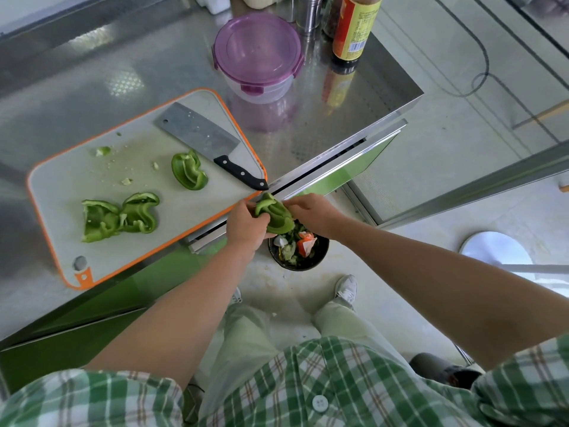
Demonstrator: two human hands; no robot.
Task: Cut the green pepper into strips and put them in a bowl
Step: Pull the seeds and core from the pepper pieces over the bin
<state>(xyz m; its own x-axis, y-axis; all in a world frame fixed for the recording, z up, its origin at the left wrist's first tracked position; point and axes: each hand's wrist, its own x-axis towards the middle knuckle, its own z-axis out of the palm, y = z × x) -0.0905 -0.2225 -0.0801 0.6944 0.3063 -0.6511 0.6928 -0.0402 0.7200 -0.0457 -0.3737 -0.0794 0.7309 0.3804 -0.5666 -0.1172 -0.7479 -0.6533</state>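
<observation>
Green-and-white checked cloth of the person's shirt fills the nearest edge, and from it both bare arms reach forward. The left hand (246, 224) and right hand (311, 212) meet just off the desk's front edge. Both grasp one pepper piece (275, 215) between them, fingers curled round it from either side, its hollow facing up.

Directly below that piece, down on the floor by the person's shoes, stands a black bin (321, 257). It holds kitchen scraps (297, 245): green trimmings, something white and a bit of orange-red.

Further off, on the steel desk (338, 97), lies a grey cutting board (61, 186) with an orange rim. Two opened pepper pieces (120, 215) lie touching each other near its front edge, a curled pepper chunk (188, 171) sits nearer the middle, and small green crumbs are scattered about. A cleaver (200, 134) lies flat along the board's right side, its black handle pointing towards the hands.

Beyond the board stands a round clear bowl (257, 53), shut under a purple clip lid; I cannot tell what is inside. Behind it are a steel canister (308, 13) and a sauce bottle (354, 29).
</observation>
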